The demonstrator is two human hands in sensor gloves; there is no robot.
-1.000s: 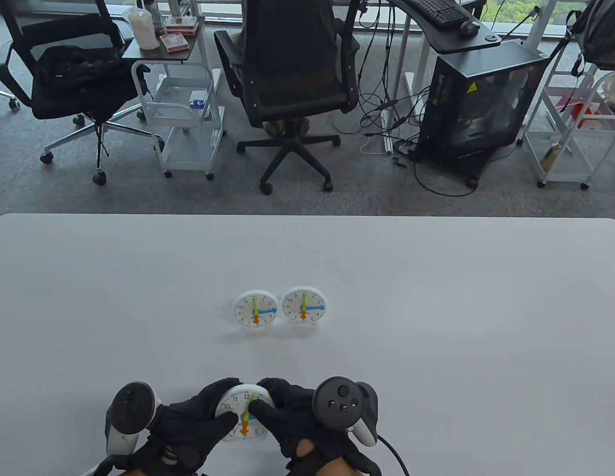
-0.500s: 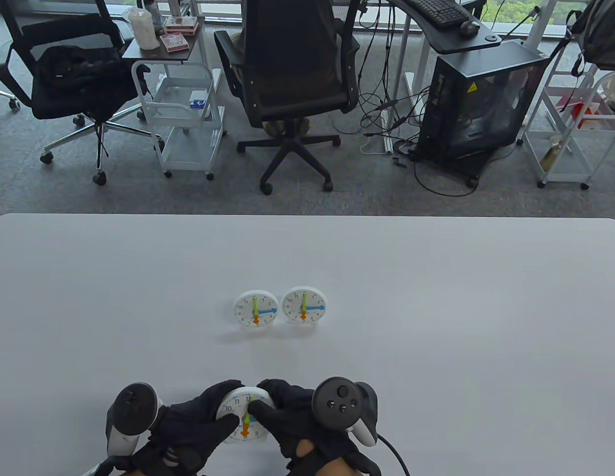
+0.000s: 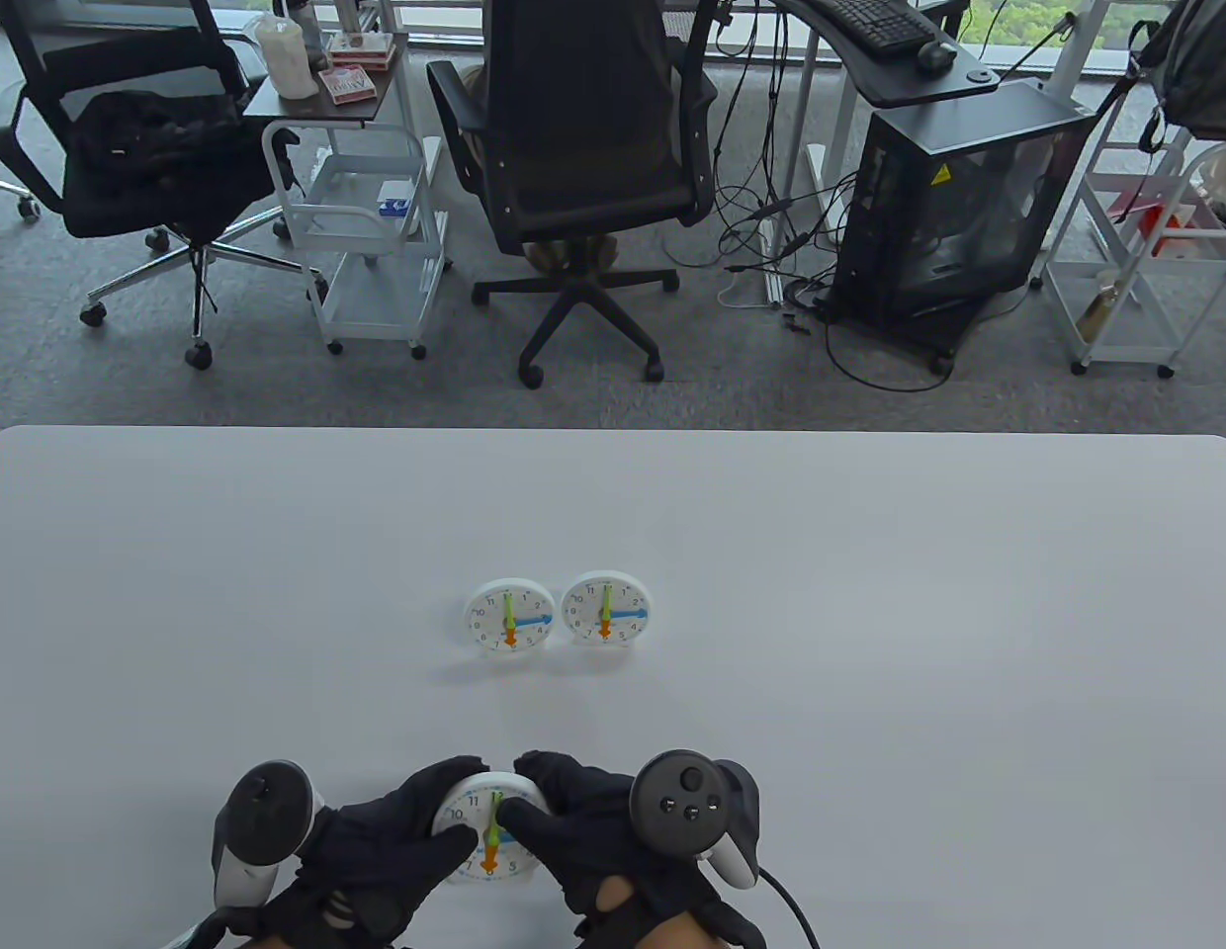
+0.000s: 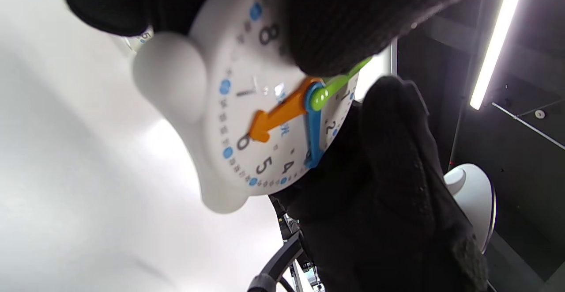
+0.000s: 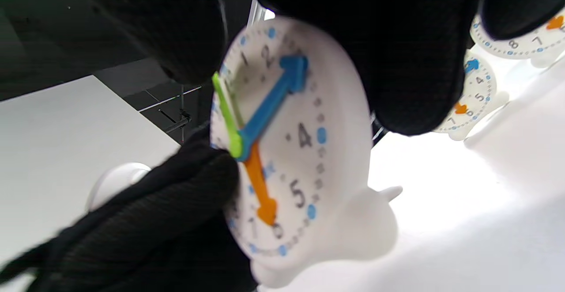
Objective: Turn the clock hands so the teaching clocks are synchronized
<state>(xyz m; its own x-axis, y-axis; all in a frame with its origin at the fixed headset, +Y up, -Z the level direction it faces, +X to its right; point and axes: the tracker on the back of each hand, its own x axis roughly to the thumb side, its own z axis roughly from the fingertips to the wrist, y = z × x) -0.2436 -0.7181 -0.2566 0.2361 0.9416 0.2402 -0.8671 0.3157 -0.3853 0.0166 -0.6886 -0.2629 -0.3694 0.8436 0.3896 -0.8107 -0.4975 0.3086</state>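
Two white teaching clocks stand side by side mid-table, the left clock (image 3: 509,615) and the right clock (image 3: 605,608). Both show green at 12, orange at 6 and blue at 3. A third clock (image 3: 489,828) is held at the near edge. My left hand (image 3: 447,806) grips its left side, thumb on the face. My right hand (image 3: 519,788) holds its right side, fingers behind the top and thumb tip on the face by the green hand. The right wrist view shows this clock (image 5: 309,159) with green near 12, orange at 6 and blue near 3. It also shows in the left wrist view (image 4: 247,119).
The white table (image 3: 870,643) stretches wide around the clocks. Beyond its far edge stand office chairs (image 3: 583,148), a white trolley (image 3: 366,247) and a black computer case (image 3: 949,208). A cable (image 3: 786,900) trails from the right tracker.
The green hand on the held clock has turned slightly toward 12. The right hand's tracker has shifted a little to the right. The two standing clocks have not moved.
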